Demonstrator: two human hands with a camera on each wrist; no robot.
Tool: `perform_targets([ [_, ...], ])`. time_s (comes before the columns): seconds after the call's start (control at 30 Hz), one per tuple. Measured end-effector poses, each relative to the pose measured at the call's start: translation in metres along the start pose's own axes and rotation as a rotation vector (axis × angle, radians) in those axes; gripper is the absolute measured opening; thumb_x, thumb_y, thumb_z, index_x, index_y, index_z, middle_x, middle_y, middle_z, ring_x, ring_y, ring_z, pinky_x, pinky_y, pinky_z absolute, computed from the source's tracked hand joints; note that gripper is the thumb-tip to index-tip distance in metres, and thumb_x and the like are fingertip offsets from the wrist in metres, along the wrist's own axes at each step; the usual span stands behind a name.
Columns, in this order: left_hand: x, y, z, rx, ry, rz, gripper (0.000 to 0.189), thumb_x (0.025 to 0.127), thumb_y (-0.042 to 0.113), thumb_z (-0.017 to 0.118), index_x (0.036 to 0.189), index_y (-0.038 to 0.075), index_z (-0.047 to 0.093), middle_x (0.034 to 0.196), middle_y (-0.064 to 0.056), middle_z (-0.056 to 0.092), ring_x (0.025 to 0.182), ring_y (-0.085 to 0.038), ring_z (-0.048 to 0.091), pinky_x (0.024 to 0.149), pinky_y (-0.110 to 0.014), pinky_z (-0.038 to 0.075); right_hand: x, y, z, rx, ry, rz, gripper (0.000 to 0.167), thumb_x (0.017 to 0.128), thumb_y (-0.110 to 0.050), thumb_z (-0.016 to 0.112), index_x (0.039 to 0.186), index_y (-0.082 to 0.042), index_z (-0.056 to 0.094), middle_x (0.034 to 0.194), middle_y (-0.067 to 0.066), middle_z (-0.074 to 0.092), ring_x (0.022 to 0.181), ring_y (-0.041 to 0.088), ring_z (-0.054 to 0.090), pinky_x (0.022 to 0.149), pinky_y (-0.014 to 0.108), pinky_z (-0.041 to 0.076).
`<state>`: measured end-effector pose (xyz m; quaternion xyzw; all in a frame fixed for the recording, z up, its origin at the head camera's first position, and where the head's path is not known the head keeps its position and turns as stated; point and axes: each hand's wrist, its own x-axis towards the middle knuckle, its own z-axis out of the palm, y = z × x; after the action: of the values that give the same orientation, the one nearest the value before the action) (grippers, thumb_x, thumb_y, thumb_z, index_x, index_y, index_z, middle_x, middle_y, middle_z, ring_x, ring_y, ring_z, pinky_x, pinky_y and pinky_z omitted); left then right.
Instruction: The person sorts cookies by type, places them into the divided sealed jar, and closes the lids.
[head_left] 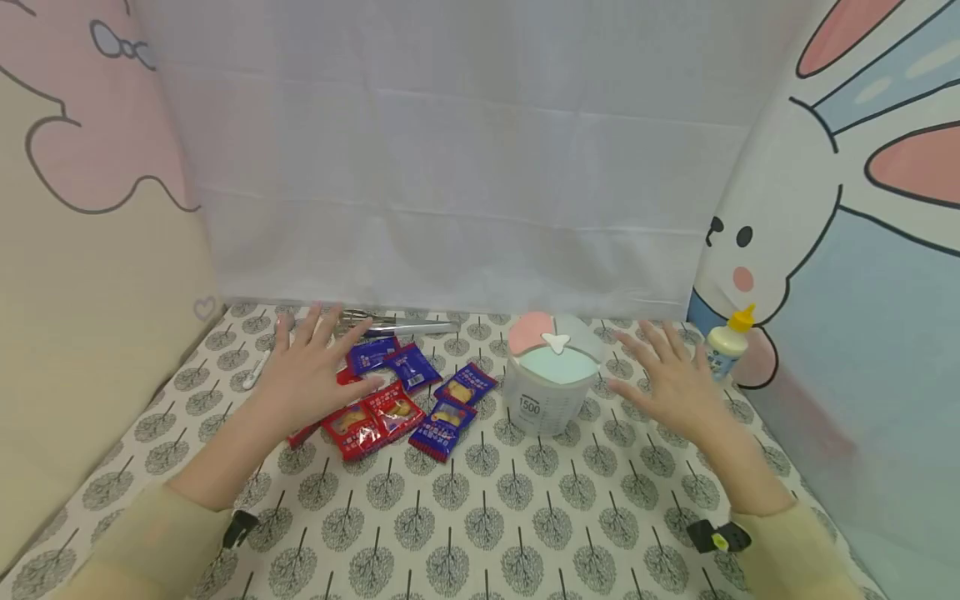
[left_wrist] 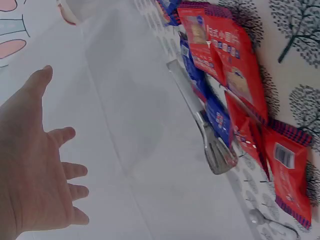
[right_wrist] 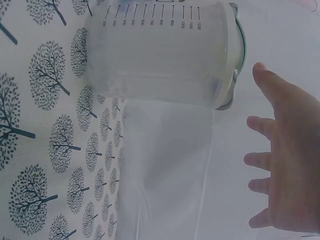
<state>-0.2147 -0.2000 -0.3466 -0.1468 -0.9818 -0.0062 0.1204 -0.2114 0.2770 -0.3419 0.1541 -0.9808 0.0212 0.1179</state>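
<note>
Left hand: we saw wide fingers, red packets rightward, partly hidden.
Right hand: wide fingers, canister leftward.

Soft, even light fills the head view. The wrist views are dimmer and greyer, with a dull glint on the utensil beyond the left fingers.

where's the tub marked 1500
In the head view, the tub stands right of centre on the patterned cloth, between the blue packets and the right hand.
</note>
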Motion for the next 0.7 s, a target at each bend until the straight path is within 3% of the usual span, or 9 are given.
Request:
perform_targets([
  [0.17, 0.018, 0.021, -0.010, -0.004, 0.021, 0.063, 0.090, 0.080, 0.081, 0.033, 0.152, 0.033, 0.008, 0.158, -0.010, -0.007, 0.142, -0.031, -0.016, 0.111, -0.056, -0.017, 0.006, -0.003, -0.009, 0.011, 0.049, -0.039, 0.074, 0.089, -0.061, 0.048, 0.150, -0.027, 0.022, 0.157, 0.013, 0.013, 0.144, 0.039, 0.001, 0.106, 0.073, 0.003],
  [0.37, 0.041, 0.057, -0.012, -0.031, 0.033, 0.191, 0.086, 0.083, 0.077, 0.036, 0.152, 0.033, 0.008, 0.158, -0.008, -0.008, 0.143, -0.028, -0.015, 0.113, -0.053, -0.014, 0.018, -0.006, -0.011, 0.097, 0.075, -0.106, 0.073, 0.088, -0.056, 0.054, 0.149, -0.025, 0.027, 0.158, 0.009, 0.013, 0.145, 0.035, 0.004, 0.109, 0.069, 0.010],
  [0.5, 0.056, 0.079, -0.003, -0.089, 0.034, 0.266, 0.086, 0.082, 0.076, 0.041, 0.152, 0.033, 0.012, 0.159, -0.007, 0.000, 0.144, -0.027, -0.011, 0.115, -0.055, -0.008, 0.025, -0.005, -0.007, 0.217, 0.061, -0.154, 0.073, 0.087, -0.051, 0.060, 0.148, -0.027, 0.029, 0.158, 0.004, 0.013, 0.145, 0.032, 0.006, 0.104, 0.072, 0.018],
  [0.7, 0.076, 0.104, 0.024, -0.209, 0.027, 0.369, 0.087, 0.080, 0.074, 0.048, 0.151, 0.033, 0.017, 0.159, -0.005, 0.009, 0.146, -0.027, -0.003, 0.116, -0.055, 0.002, 0.033, -0.002, 0.010, 0.453, -0.002, -0.247, 0.072, 0.085, -0.038, 0.068, 0.147, -0.023, 0.033, 0.158, -0.003, 0.015, 0.144, 0.031, 0.011, 0.103, 0.072, 0.021],
])
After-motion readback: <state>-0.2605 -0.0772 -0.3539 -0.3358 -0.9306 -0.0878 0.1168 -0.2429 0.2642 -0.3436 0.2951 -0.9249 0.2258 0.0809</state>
